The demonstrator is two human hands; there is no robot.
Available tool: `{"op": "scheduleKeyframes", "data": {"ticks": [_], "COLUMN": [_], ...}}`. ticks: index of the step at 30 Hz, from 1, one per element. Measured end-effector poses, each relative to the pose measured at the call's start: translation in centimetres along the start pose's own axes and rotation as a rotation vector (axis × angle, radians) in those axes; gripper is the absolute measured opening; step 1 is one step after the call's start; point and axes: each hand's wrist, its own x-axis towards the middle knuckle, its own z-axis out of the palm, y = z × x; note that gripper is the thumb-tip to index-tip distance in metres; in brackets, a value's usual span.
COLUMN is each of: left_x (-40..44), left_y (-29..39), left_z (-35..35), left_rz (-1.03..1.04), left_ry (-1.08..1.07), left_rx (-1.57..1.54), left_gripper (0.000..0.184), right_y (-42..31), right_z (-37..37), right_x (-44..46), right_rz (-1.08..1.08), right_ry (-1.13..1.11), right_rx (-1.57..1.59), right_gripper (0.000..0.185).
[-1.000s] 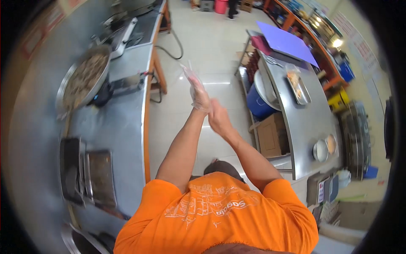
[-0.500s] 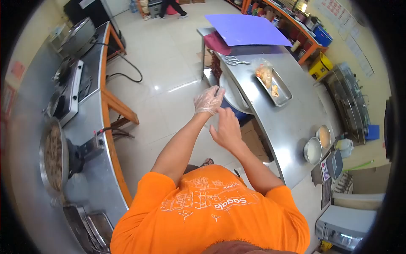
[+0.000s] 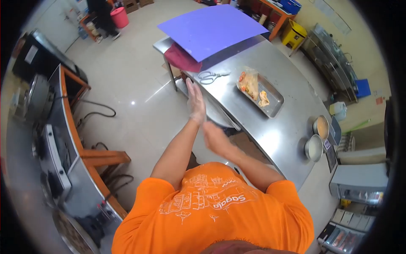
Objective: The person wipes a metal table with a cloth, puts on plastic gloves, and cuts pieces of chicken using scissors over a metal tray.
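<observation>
Head view: two hands over the tiled floor [image 3: 137, 57], just left of the steel surface [image 3: 277, 142]. Left hand [image 3: 196, 101] inside one clear plastic glove [image 3: 198, 114], fingers straight and pressed together. Right hand [image 3: 215, 139] bare and blurred, just beside the left wrist at the glove's cuff; cannot tell whether pinching the cuff or only touching.

On the steel surface, at the far end, one purple board [image 3: 215, 31] with one maroon cloth [image 3: 182, 58] partly beneath. Nearer, one pair of scissors [image 3: 214, 76]. Right of the scissors, one metal tray [image 3: 275, 100], with one clear bag of food [image 3: 249, 86] across the left part and one pale yellow food piece [image 3: 263, 99] beside the bag. Near right, two round metal bowls, close together: one with tan-orange contents [image 3: 322, 128], one with whitish contents [image 3: 314, 149].

At left, on a second surface, one stove [image 3: 57, 156] and, nearer, one wide pan [image 3: 74, 237]. Far left, one person in dark clothing [image 3: 101, 17] beside one pink bin [image 3: 119, 17]. Far right, one yellow bin [image 3: 294, 34].
</observation>
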Motion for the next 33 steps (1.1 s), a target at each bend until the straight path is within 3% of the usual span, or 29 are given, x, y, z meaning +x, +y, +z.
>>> {"op": "scheduleKeyframes", "data": {"ticks": [1,4,7,9,11,14,16,17,21,23,25,29,32,33], "left_x": [2.2,9.1,16.5,19.4,19.9,18.6,17.1,16.5,18.0,18.3,19.2,20.6,21.1,21.3], "left_y": [-0.9,-2.8,-4.1,-5.0,-5.5,-5.5,0.4,0.6,-2.9,-0.3,-0.4,-0.8,-4.7,-5.6], "left_z": [0.1,-1.1,-4.7,-5.6,-5.7,-5.7,-5.0,-5.2,-4.4,-1.4,2.8,12.3,18.6,20.3], "left_rz": [0.089,0.317,-0.16,-0.321,-0.299,-0.181,-0.414,-0.434,-0.309,-0.407,-0.182,0.12,0.599,0.62], "left_ry": [0.026,0.078,-0.139,-0.227,-0.278,-0.376,-0.513,-0.577,-0.825,-0.886,-0.913,-1.154,-1.361,-1.455], "left_rx": [-0.055,0.061,0.084,0.033,-0.02,0.162,0.119,0.122,0.125,0.024,0.162,0.352,0.371,0.415], "left_gripper": [0.066,0.06,0.044,0.046,0.046,0.055,0.061,0.064,0.064,0.056,0.045,0.025,0.022,0.022], "right_y": [-1.5,-5.2,-0.7,4.9,11.4,16.3,18.1,18.8,21.0,21.3,21.4,21.7,21.9,20.9], "right_z": [0.5,-0.8,0.5,0.3,1.5,2.6,2.7,2.6,3.2,2.3,1.6,0.2,-1.2,-1.4], "right_x": [1.6,6.6,11.0,15.1,17.6,21.6,23.8,24.0,21.9,20.0,18.0,15.3,12.9,11.8], "right_rz": [-0.069,0.043,0.185,0.563,0.557,0.589,0.657,0.683,0.714,0.672,0.599,0.841,1.054,1.109], "right_ry": [0.006,-0.314,-0.109,-0.107,0.08,0.037,-0.137,-0.231,-0.097,-0.114,-0.051,0.042,0.074,0.051], "right_rx": [0.007,0.281,0.128,0.127,-0.039,-0.134,-0.279,-0.346,-0.417,-0.517,-0.591,-0.526,-0.346,-0.305], "right_gripper": [0.013,0.012,0.011,0.015,0.025,0.034,0.037,0.039,0.039,0.038,0.037,0.037,0.034,0.032]}}
